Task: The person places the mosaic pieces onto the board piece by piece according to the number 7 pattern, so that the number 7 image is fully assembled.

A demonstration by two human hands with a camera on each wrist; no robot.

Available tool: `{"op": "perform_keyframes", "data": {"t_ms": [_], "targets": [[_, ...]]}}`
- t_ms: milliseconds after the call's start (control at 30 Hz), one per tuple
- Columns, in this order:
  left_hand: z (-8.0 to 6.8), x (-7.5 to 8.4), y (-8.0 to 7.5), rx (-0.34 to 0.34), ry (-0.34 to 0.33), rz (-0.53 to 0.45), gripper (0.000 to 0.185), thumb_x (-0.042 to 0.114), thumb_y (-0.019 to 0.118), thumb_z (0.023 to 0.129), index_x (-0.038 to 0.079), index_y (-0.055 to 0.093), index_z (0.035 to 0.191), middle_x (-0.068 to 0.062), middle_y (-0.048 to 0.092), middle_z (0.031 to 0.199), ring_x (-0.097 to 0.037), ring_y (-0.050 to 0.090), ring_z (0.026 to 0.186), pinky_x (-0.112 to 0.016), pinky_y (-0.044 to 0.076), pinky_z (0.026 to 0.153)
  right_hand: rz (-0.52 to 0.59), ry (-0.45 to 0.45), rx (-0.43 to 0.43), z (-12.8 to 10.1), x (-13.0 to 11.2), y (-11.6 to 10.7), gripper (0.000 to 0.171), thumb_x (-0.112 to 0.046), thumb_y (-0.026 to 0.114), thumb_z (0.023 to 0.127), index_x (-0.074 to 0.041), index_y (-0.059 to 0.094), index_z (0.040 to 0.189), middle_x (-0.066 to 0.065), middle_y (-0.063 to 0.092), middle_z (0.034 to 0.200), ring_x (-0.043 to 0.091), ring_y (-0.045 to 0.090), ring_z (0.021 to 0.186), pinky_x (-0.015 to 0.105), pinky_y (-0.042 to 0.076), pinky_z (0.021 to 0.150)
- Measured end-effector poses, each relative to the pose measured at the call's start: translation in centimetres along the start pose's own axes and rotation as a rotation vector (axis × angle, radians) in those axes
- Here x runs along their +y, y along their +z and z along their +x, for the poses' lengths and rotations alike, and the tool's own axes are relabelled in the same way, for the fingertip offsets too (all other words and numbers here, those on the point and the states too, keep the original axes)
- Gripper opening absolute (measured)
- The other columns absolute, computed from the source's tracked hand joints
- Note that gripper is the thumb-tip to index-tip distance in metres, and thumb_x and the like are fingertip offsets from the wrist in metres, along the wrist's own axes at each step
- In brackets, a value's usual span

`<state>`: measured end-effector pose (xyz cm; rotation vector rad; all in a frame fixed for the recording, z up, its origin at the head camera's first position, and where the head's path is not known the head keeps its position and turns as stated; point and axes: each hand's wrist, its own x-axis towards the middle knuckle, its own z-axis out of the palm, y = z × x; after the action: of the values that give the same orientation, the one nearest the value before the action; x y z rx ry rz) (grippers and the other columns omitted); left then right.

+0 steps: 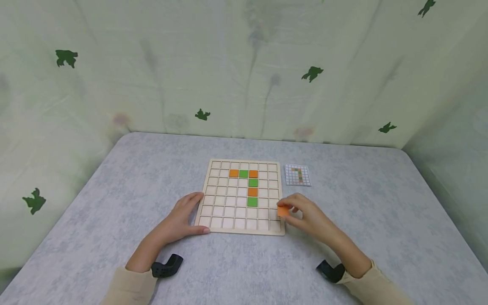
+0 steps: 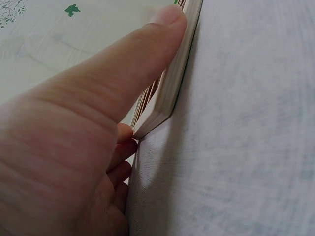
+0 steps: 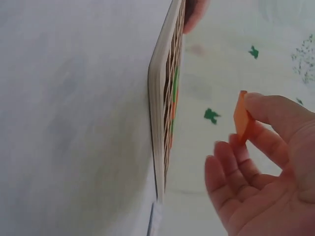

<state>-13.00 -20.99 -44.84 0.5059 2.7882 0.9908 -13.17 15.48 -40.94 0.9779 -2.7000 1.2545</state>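
Note:
My right hand [image 1: 309, 216] pinches a square orange tile [image 1: 283, 211] between thumb and fingers over the board's right edge. In the right wrist view the tile [image 3: 242, 118] is held up off the board, on edge, with the other fingers loosely bent below. The wooden grid board [image 1: 283, 226] lies flat, bearing orange and green tiles in a row near the top and a column running down from its right end; the lowest tile is green [image 1: 252, 201]. My left hand [image 1: 178, 218] rests against the board's near left corner, thumb [image 2: 167, 24] along the front edge, fingers at the left side.
A small pattern card [image 1: 298, 175] with a printed grid of coloured squares lies right of the board's far corner. Behind the grey table [image 1: 244, 271] hangs a pale curtain [image 1: 228, 63] with green shapes. Black devices [image 1: 167, 266] sit on both wrists.

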Motion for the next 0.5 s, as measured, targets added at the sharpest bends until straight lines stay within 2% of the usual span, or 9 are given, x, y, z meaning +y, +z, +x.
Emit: {"op": "perform_keyframes", "data": {"t_ms": [200, 367, 500], "targets": [[0.0, 0.0, 0.1, -0.002, -0.003, -0.004, 0.107, 0.059, 0.071, 0.063, 0.003, 0.024, 0.141, -0.016, 0.021, 0.143, -0.035, 0.014, 0.130, -0.054, 0.020, 0.099, 0.055, -0.026, -0.013, 2.5, -0.4, 2.0, 0.031, -0.007, 0.069, 0.079, -0.003, 0.062, 0.109, 0.000, 0.057, 0.101, 0.015, 0.053, 0.085, 0.031, 0.048, 0.070], [0.0, 0.0, 0.1, -0.001, -0.006, 0.001, 0.107, 0.058, 0.071, 0.063, 0.003, 0.024, 0.141, -0.016, 0.021, 0.143, -0.035, 0.014, 0.130, -0.054, 0.020, 0.099, 0.067, 0.013, -0.061, 3.7, -0.6, 4.1, 0.030, -0.013, 0.068, 0.080, -0.004, 0.060, 0.107, -0.001, 0.057, 0.097, 0.014, 0.052, 0.085, 0.027, 0.046, 0.072], [0.0, 0.1, 0.0, 0.000, -0.006, 0.006, 0.107, 0.059, 0.071, 0.063, 0.003, 0.024, 0.141, -0.016, 0.022, 0.143, -0.035, 0.014, 0.130, -0.053, 0.020, 0.100, 0.036, 0.050, -0.052, 4.0, -0.4, 5.6, 0.025, -0.015, 0.069, 0.080, -0.007, 0.062, 0.103, -0.002, 0.055, 0.094, 0.012, 0.049, 0.082, 0.025, 0.044, 0.070]]}}
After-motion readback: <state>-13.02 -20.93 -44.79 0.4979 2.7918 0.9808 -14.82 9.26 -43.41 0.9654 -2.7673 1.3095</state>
